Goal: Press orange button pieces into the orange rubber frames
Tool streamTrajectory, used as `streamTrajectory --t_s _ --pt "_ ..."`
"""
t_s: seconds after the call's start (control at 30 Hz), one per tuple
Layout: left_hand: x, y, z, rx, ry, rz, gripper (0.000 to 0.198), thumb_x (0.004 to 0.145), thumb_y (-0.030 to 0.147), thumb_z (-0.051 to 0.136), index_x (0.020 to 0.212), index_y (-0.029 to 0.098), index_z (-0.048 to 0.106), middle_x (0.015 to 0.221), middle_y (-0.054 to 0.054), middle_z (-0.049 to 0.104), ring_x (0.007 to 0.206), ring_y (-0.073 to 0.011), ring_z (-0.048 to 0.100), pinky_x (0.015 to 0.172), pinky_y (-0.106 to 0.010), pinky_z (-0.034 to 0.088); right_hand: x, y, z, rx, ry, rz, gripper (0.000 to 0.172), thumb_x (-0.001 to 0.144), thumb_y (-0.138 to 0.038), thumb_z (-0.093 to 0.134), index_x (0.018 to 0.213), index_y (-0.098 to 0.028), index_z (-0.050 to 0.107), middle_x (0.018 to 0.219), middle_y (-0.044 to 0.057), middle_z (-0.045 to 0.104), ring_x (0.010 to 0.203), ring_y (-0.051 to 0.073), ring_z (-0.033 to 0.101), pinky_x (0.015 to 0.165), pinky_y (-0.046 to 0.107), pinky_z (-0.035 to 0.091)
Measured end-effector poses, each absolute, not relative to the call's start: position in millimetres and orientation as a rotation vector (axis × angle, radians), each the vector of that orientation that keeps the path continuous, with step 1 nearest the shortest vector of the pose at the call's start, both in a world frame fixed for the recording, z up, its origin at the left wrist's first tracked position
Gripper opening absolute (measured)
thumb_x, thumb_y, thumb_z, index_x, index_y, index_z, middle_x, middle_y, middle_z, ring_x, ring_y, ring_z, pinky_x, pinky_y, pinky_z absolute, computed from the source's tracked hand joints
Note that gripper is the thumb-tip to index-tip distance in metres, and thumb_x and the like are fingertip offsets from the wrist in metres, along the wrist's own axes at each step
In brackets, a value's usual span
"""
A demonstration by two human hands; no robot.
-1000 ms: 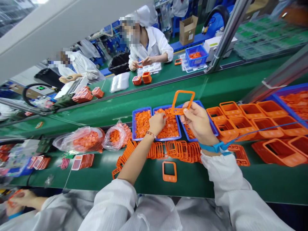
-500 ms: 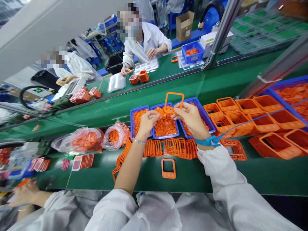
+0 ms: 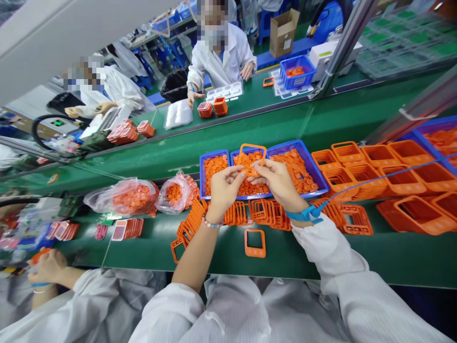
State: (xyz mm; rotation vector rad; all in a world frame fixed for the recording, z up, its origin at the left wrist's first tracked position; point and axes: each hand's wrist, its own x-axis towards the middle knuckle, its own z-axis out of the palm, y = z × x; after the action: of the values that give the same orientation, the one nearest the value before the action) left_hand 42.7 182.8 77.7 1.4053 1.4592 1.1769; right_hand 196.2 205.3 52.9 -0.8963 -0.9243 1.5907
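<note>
My right hand (image 3: 279, 186) pinches the lower edge of an orange rectangular frame (image 3: 253, 157) and holds it upright over the blue trays. My left hand (image 3: 224, 189) is closed beside it, its fingertips pinched at the frame's lower left corner on a small orange piece I can barely see. Under both hands sit three blue trays (image 3: 316, 177) filled with small orange parts (image 3: 298, 166). A blue wrist strap (image 3: 303, 214) with a cord is on my right wrist. A row of orange frames (image 3: 264, 212) stands behind a single frame (image 3: 255, 243) lying flat on the green belt.
Stacked orange holders (image 3: 360, 169) fill the right side. Two clear bags of orange parts (image 3: 124, 195) lie at left, with pink-faced pieces (image 3: 126, 228) nearby. Two people in white coats work across the far belt. Another person's hand (image 3: 48, 267) is at lower left.
My left hand left the middle tray and came up to the frame's lower corner. My right hand brought the frame lower and closer to me.
</note>
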Motion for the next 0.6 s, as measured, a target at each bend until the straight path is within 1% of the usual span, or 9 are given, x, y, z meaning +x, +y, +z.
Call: streamTrajectory --t_s 0.1,0.17,0.23,0.27,0.3,0.33,0.4,0.5,0.6 --pt "41 177 76 1.471 1.502 1.141 0.017 0.082 0.027 0.072 0.093 0.015 0.076 0.063 0.002 0.062 0.043 -0.0045 0.036 0.042 -0.021 0.026 193 197 55 -0.898 -0.91 1.614 0.038 0.067 -0.049 0.082 0.08 -0.017 0.066 0.07 0.001 0.069 0.059 0.013 0.069 0.058 0.025 0.06" --pt "39 173 75 1.492 1.521 1.147 0.021 0.081 0.029 0.074 0.099 0.017 0.074 0.06 0.003 0.059 0.044 -0.0051 0.037 0.043 -0.021 0.027 191 193 57 -0.897 -0.913 1.632 0.036 0.067 -0.048 0.082 0.08 -0.017 0.067 0.068 0.001 0.069 0.058 0.013 0.069 0.058 0.024 0.06" --pt "36 170 74 1.485 1.55 1.191 0.037 0.079 0.029 0.077 0.113 0.019 0.068 0.064 0.005 0.058 0.047 -0.0056 0.041 0.045 -0.019 0.031 190 189 59 -0.896 -0.924 1.64 0.036 0.066 -0.047 0.082 0.079 -0.017 0.067 0.065 0.001 0.068 0.057 0.013 0.068 0.058 0.024 0.06" --pt "34 169 74 1.469 1.559 1.217 0.047 0.076 0.029 0.079 0.12 0.02 0.064 0.069 0.004 0.06 0.048 -0.0055 0.044 0.047 -0.019 0.034 189 187 60 -0.896 -0.927 1.642 0.036 0.066 -0.047 0.082 0.079 -0.017 0.067 0.064 0.0 0.068 0.056 0.013 0.068 0.057 0.025 0.059" --pt "32 168 75 1.444 1.552 1.229 0.055 0.074 0.028 0.081 0.124 0.02 0.06 0.076 0.003 0.063 0.05 -0.0052 0.047 0.048 -0.019 0.038 188 186 60 -0.898 -0.933 1.646 0.036 0.065 -0.047 0.083 0.079 -0.017 0.067 0.063 0.0 0.068 0.056 0.014 0.067 0.057 0.025 0.059" --pt "30 167 76 1.41 1.519 1.219 0.057 0.073 0.027 0.081 0.124 0.02 0.058 0.083 0.001 0.066 0.052 -0.0053 0.05 0.05 -0.019 0.041 187 184 60 -0.9 -0.94 1.655 0.037 0.065 -0.048 0.083 0.078 -0.017 0.067 0.063 0.001 0.068 0.055 0.014 0.067 0.057 0.025 0.059" --pt "26 165 78 1.332 1.402 1.134 0.049 0.074 0.025 0.079 0.117 0.017 0.059 0.089 -0.003 0.069 0.056 -0.0068 0.057 0.054 -0.02 0.047 185 181 60 -0.907 -0.962 1.673 0.038 0.064 -0.049 0.083 0.078 -0.017 0.067 0.063 0.001 0.068 0.054 0.014 0.067 0.057 0.026 0.059" --pt "23 160 81 1.244 1.299 1.019 0.033 0.075 0.026 0.076 0.103 0.014 0.061 0.071 0.0 0.068 0.053 -0.0096 0.061 0.053 -0.021 0.05 180 174 58 -0.943 -1.022 1.652 0.039 0.065 -0.049 0.084 0.078 -0.017 0.067 0.062 0.002 0.069 0.055 0.014 0.066 0.056 0.026 0.057" --pt "21 153 78 1.215 1.33 1.02 0.031 0.074 0.028 0.076 0.097 0.014 0.061 0.059 0.004 0.062 0.046 -0.0099 0.059 0.047 -0.02 0.047 176 167 52 -0.987 -1.056 1.609 0.04 0.062 -0.049 0.086 0.076 -0.017 0.066 0.061 0.001 0.069 0.055 0.014 0.065 0.055 0.026 0.056"
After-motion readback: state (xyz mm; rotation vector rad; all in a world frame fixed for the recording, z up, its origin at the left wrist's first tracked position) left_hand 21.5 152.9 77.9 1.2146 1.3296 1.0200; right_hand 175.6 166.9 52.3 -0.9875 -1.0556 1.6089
